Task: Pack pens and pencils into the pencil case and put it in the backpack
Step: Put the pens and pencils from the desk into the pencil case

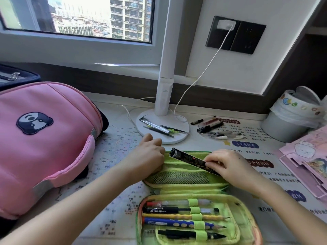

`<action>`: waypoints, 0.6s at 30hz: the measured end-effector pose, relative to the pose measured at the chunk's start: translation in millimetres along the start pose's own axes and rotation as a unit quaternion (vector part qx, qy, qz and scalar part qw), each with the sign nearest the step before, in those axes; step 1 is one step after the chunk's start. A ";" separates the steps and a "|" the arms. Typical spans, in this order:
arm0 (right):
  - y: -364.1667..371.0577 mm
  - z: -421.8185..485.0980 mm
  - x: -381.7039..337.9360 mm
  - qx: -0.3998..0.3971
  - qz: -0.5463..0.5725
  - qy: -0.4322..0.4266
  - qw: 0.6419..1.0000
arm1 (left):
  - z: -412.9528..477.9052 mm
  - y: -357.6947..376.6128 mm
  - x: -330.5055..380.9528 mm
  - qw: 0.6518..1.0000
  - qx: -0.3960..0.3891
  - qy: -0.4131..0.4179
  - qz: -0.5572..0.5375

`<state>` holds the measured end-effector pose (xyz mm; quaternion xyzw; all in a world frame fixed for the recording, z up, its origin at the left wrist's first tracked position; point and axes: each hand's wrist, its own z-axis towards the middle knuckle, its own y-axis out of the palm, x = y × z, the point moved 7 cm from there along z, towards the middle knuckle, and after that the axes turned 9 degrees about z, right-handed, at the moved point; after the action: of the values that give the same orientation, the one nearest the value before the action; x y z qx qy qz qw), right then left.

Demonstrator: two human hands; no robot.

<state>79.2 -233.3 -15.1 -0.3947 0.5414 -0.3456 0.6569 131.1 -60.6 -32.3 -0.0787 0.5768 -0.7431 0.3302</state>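
A green pencil case [235,225] lies open in front of me, with several pens and pencils [184,218] held under elastic loops in its near half. My right hand [228,165] pinches a flat black ruler [187,157] that slants over the case's far half, above a mesh pocket [180,177]. My left hand [150,152] grips the far half's left edge. Loose pens [214,129] lie on the desk behind the case. The pink backpack [40,138] lies flat at the left.
A white lamp base [180,124] with a few pens and refills on it stands behind the case, its cable running to a wall socket. A small lined bin [290,121] stands at the right, with pink paper folders [307,160] below it. A printed mat covers the desk.
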 end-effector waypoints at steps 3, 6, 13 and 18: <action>-3.3 -7.0 -1.8 0.033 -0.027 -0.034 0.999 | -2.1 5.0 -15.7 0.982 -0.009 -0.077 -0.170; -5.8 -10.5 -13.3 0.071 -0.111 -0.101 0.986 | -7.1 9.4 -24.4 0.936 -0.026 -0.167 -0.308; 7.8 7.0 -34.2 0.103 -0.287 -0.119 0.945 | -17.7 25.6 -26.2 0.786 -0.023 -0.300 -0.540; 25.7 20.0 -55.5 0.093 -0.260 -0.161 0.947 | -20.4 31.1 -27.2 0.767 -0.014 -0.310 -0.561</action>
<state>89.8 -169.9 -11.7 -0.5099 0.2725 -0.4851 0.6561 154.3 -32.0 -60.0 -0.6193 0.3058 -0.7230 0.0140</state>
